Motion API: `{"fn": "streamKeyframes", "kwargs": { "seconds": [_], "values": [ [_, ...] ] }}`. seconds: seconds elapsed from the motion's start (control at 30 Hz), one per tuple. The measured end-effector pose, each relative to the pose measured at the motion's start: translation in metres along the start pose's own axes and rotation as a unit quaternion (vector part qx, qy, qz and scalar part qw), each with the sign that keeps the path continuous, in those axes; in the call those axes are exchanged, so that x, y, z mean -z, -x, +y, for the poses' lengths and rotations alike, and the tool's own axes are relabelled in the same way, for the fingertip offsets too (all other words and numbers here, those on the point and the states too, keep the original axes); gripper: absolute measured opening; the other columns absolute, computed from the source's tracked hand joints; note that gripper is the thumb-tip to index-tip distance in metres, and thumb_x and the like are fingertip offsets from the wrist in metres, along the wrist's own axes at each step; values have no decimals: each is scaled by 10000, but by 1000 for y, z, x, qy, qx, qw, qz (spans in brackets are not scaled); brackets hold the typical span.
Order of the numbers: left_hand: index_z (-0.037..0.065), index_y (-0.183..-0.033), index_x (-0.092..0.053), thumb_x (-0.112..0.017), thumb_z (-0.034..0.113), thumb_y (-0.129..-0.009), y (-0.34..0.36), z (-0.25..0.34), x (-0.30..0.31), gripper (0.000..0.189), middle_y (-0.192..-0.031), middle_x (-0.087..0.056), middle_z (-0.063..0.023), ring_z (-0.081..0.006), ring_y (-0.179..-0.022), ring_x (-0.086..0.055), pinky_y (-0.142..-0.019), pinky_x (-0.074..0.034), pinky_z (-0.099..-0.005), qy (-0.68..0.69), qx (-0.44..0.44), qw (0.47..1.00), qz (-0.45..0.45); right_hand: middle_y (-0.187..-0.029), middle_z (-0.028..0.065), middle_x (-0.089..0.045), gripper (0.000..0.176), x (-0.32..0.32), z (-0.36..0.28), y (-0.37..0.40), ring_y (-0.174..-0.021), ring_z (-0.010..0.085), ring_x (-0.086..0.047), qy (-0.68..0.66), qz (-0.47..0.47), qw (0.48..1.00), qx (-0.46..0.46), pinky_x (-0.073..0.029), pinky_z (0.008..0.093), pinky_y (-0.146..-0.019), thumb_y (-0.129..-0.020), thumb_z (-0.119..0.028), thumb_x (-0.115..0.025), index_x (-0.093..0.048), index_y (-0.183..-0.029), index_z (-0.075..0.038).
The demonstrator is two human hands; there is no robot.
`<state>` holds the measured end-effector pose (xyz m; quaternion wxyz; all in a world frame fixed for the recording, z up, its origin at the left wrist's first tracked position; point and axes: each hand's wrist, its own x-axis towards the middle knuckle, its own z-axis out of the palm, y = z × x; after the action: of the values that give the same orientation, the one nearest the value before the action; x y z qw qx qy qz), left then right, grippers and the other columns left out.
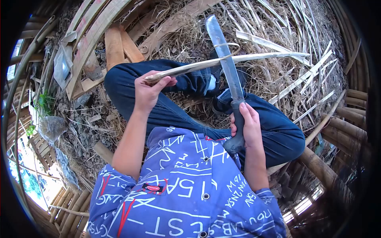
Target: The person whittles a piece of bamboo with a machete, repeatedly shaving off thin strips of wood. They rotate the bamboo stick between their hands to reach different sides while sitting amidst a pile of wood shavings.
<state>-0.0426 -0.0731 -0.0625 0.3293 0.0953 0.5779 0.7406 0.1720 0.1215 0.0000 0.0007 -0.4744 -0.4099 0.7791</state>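
Observation:
My left hand [152, 89] is closed around the near end of a long, pale bamboo strip [186, 68], which reaches out to the right over my legs. In my right hand [249, 125] is the dark handle of a machete [233, 81], its blade pointing up and away from me. The blade crosses the strip near the strip's middle and appears to touch it. A thin curled shaving [235, 47] loops beside the blade at that crossing. My crossed legs in dark jeans [158, 107] lie beneath both.
Dry shavings [186, 43] cover the ground ahead. Several split bamboo strips [301, 81] lie to the right, and wooden boards [115, 47] to the upper left. Bamboo poles [317, 166] stand close on the right. A crumpled plastic bag [51, 127] sits at the left.

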Motion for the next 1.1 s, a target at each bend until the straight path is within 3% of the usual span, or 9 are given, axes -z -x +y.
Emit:
{"fn": "streamKeyframes", "kwargs": {
  "seconds": [0.23, 0.3, 0.4, 0.57, 0.7, 0.77, 0.9, 0.97, 1.1],
  "values": [
    [-11, -917, -643, -653, 16, -883, -1, -6, -3, 45, -845, -705, -153, -217, -762, -702, -741, -589, -342, 49, -22, 998, 24, -673, 34, -542, 271, 35, -5, -7, -448, 80, -505, -12, 123, 991, 51, -438, 230, -372, -998, -323, -494, -517, -950, -57],
    [-22, -899, -664, -675, 17, -870, -5, -10, -14, 49, -823, -699, -118, -186, -747, -689, -737, -582, -316, 70, -16, 997, 33, -664, 37, -543, 259, 33, -9, -4, -450, 84, -507, -2, 117, 992, 51, -437, 234, -376, -994, -318, -501, -513, -952, -62],
    [-18, -895, -664, -674, 17, -871, -7, -14, -24, 44, -820, -699, -117, -178, -749, -684, -732, -574, -304, 62, -17, 998, 27, -647, 43, -551, 243, 7, -5, 9, -450, 99, -519, 26, -10, 999, 19, -434, 243, -383, -987, -304, -513, -515, -955, -63],
    [-11, -886, -675, -689, 22, -863, -7, -14, -27, 43, -810, -696, -106, -168, -744, -673, -738, -558, -299, 68, -42, 996, 45, -659, 39, -562, 264, 17, -9, 3, -453, 88, -529, 10, -16, 1000, 5, -442, 229, -370, -986, -317, -517, -532, -933, -59],
    [-6, -888, -678, -695, 25, -859, -8, -16, -29, 45, -801, -694, -98, -162, -736, -669, -741, -557, -300, 75, -39, 995, 45, -660, 41, -564, 276, 8, -4, 5, -449, 85, -521, -8, 28, 999, 13, -440, 232, -369, -990, -317, -512, -543, -919, -52],
    [-4, -874, -673, -695, 25, -860, -7, -18, -25, 39, -800, -693, -100, -159, -726, -667, -732, -554, -295, 69, -37, 996, 47, -661, 41, -565, 269, 13, 0, 4, -444, 84, -512, 11, 46, 997, 60, -436, 235, -367, -994, -311, -506, -536, -920, -55],
    [16, -903, -649, -665, 28, -883, -10, -22, -15, 28, -836, -696, -123, -187, -747, -682, -724, -569, -321, 71, -52, 996, 34, -661, 31, -545, 263, 46, -5, -12, -443, 82, -504, 27, 145, 985, 86, -435, 236, -367, -995, -309, -503, -518, -907, -62],
    [18, -899, -652, -661, 26, -884, -11, -26, -22, 19, -836, -698, -120, -186, -746, -684, -723, -571, -321, 67, -36, 997, 31, -658, 32, -543, 258, 43, -2, -11, -446, 84, -507, 33, 134, 987, 85, -438, 237, -367, -995, -311, -503, -513, -914, -66],
    [-8, -868, -653, -682, 31, -871, -13, -23, -25, 48, -792, -691, -109, -174, -717, -674, -722, -555, -295, 107, -14, 992, 64, -658, 34, -551, 257, 11, 0, 0, -448, 90, -512, 29, 24, 999, 30, -435, 235, -369, -994, -303, -503, -516, -937, -53]
  ]
}}
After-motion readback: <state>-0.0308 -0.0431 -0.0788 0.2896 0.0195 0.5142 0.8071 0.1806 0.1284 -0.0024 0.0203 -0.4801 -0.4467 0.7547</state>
